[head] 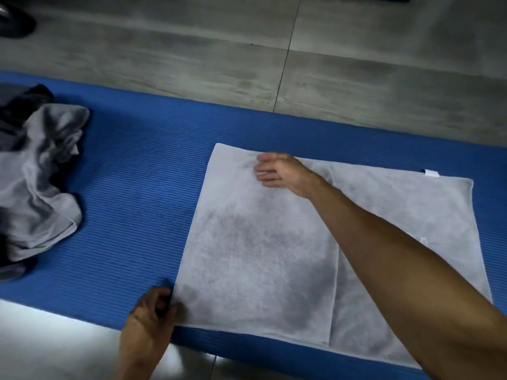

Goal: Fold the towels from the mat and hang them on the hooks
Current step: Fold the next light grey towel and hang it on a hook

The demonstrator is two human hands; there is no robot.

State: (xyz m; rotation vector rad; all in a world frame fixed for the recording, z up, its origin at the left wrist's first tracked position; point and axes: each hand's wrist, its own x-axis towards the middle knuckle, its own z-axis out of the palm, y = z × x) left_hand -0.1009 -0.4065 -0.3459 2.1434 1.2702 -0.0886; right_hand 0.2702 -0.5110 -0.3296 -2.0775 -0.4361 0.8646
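Note:
A light grey towel (252, 242) lies flat on the blue ribbed mat (131, 171), with its left part folded over the right part. My left hand (153, 311) pinches the towel's near left corner at the mat's front edge. My right hand (277, 170) rests flat on the far left part of the towel, fingers spread, with the forearm crossing over the towel. A small white tag (430, 172) sticks out at the towel's far right edge. No hooks are in view.
A crumpled pile of grey and dark towels (38, 171) sits on the mat at the far left. Grey tiled floor (247, 50) lies beyond the mat, and a glossy light floor strip (55, 338) runs in front of it. A dark object (13, 23) is at the top left.

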